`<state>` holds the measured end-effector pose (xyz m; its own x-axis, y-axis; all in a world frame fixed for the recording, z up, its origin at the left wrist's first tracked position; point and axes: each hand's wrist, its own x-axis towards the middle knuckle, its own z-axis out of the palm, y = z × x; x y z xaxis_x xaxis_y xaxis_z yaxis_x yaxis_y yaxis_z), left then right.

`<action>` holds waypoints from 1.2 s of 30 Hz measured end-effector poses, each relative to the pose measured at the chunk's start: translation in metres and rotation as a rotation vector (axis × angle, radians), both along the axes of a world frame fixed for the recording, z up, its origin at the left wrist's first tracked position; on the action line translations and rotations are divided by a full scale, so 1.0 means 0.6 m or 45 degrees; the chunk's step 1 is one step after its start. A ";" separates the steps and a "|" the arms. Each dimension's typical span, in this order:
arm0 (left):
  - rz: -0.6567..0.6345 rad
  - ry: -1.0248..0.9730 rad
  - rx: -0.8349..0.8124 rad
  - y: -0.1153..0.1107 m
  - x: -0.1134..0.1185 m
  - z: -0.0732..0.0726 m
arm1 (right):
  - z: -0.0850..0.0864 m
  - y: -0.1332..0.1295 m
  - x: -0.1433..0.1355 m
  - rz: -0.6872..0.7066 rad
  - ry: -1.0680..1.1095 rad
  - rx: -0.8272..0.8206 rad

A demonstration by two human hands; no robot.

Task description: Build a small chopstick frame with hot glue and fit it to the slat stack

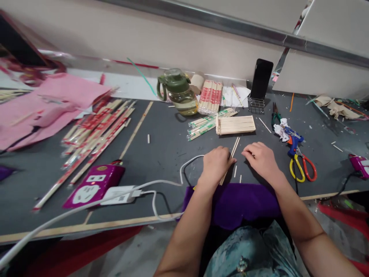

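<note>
My left hand is closed on a pair of thin wooden sticks, which slant away from me over the dark tabletop. To its right, my right hand has its fingers curled together in a pinch. Whatever may be between those fingers is too small to make out. Two short cut stick pieces lie between the hands. Beyond them sits a small raft-like piece made of wooden sticks set side by side. A purple cloth covers the table edge below my wrists.
Wrapped chopsticks spread out at left near a purple power socket with a white cable. Behind stand a green-lidded jug and a phone. Scissors, a blue glue gun and pliers lie at right.
</note>
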<state>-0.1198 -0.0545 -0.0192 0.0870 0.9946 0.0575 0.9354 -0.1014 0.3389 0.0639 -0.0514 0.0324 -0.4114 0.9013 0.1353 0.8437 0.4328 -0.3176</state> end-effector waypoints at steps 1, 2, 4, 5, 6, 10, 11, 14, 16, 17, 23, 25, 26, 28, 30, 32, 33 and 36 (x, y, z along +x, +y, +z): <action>0.007 0.004 -0.029 0.001 0.001 -0.001 | 0.002 0.003 0.003 -0.009 0.043 0.010; 0.015 0.006 -0.047 0.002 0.003 -0.001 | 0.004 0.006 0.006 -0.011 0.080 0.016; 0.027 0.004 -0.060 0.003 0.006 -0.001 | 0.007 0.010 0.008 -0.006 0.139 0.026; 0.032 -0.001 -0.060 0.003 0.007 0.000 | 0.007 0.012 0.008 -0.002 0.163 0.031; 0.034 -0.008 -0.060 0.004 0.007 0.001 | 0.007 0.013 0.008 0.003 0.185 0.036; 0.026 -0.065 -0.060 0.005 0.002 0.011 | 0.004 0.016 0.008 0.033 0.298 0.046; 0.015 -0.111 -0.057 0.005 -0.002 0.017 | 0.005 0.018 0.010 0.028 0.339 0.054; -0.073 -0.398 -0.018 0.002 -0.012 0.039 | 0.012 0.024 0.017 0.025 0.435 0.144; -0.173 -0.574 -0.006 0.000 -0.015 0.054 | 0.020 0.033 0.024 0.113 0.429 0.252; -0.235 -0.648 -0.020 -0.002 -0.015 0.061 | 0.024 0.038 0.028 0.194 0.407 0.299; -0.386 -1.013 -0.077 0.010 -0.008 0.068 | 0.036 0.075 0.051 0.434 0.407 0.238; -0.369 -1.020 -0.012 0.020 -0.010 0.062 | 0.037 0.085 0.059 0.392 0.467 0.154; -0.343 -1.003 0.030 0.025 -0.012 0.059 | 0.038 0.090 0.063 0.362 0.495 0.131; -0.263 -0.952 0.137 0.034 -0.016 0.056 | 0.046 0.099 0.071 0.275 0.538 0.138; -0.141 -0.912 0.278 0.043 -0.018 0.058 | 0.062 0.111 0.077 0.164 0.566 0.175; -0.012 -0.900 0.438 0.056 -0.018 0.070 | 0.085 0.124 0.080 0.080 0.584 0.184; 0.024 -0.911 0.509 0.064 -0.017 0.080 | 0.098 0.131 0.081 0.058 0.594 0.188; 0.132 -1.016 0.744 0.098 -0.013 0.117 | 0.133 0.150 0.077 -0.049 0.661 0.246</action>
<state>-0.1278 0.0046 0.0511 -0.2765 0.7917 0.5447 0.4685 -0.3838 0.7957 0.1104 0.0388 0.1123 -0.2143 0.8529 0.4762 0.6139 0.4967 -0.6135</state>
